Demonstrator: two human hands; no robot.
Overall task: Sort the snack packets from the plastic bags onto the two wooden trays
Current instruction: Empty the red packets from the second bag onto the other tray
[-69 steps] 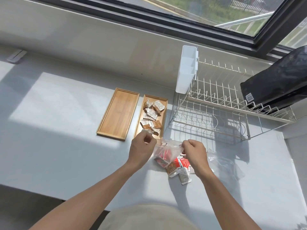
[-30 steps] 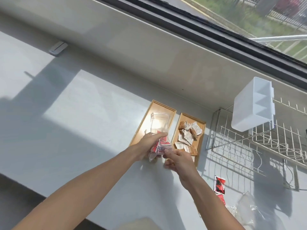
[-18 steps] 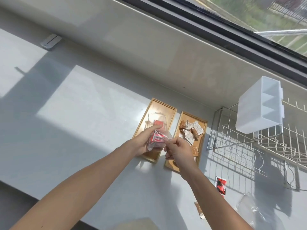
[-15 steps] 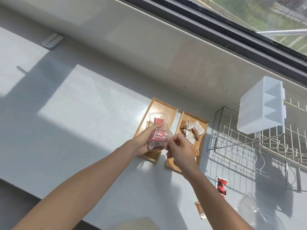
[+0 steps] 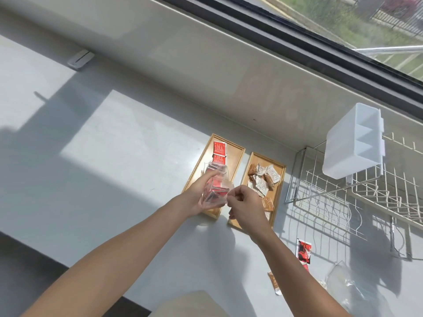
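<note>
Two wooden trays lie side by side on the grey counter. The left tray (image 5: 235,156) has two red packets (image 5: 219,149) at its far end. The right tray (image 5: 280,179) carries several brown and white packets (image 5: 263,181). Over the left tray's near end my left hand (image 5: 201,193) grips a clear plastic bag (image 5: 216,186) with red packets inside. My right hand (image 5: 246,203) pinches the bag's right edge. A red packet (image 5: 304,250) and a brown packet (image 5: 274,282) lie loose on the counter at the lower right, near an emptied clear bag (image 5: 343,284).
A white wire dish rack (image 5: 357,197) with a white plastic cutlery holder (image 5: 352,145) stands to the right of the trays. The window sill wall runs behind. A small white clip-like piece (image 5: 80,58) sits at the far left.
The bag was carried from the counter's right over to the left tray. Two red packets now lie at the far end of the left tray, where there were none.
</note>
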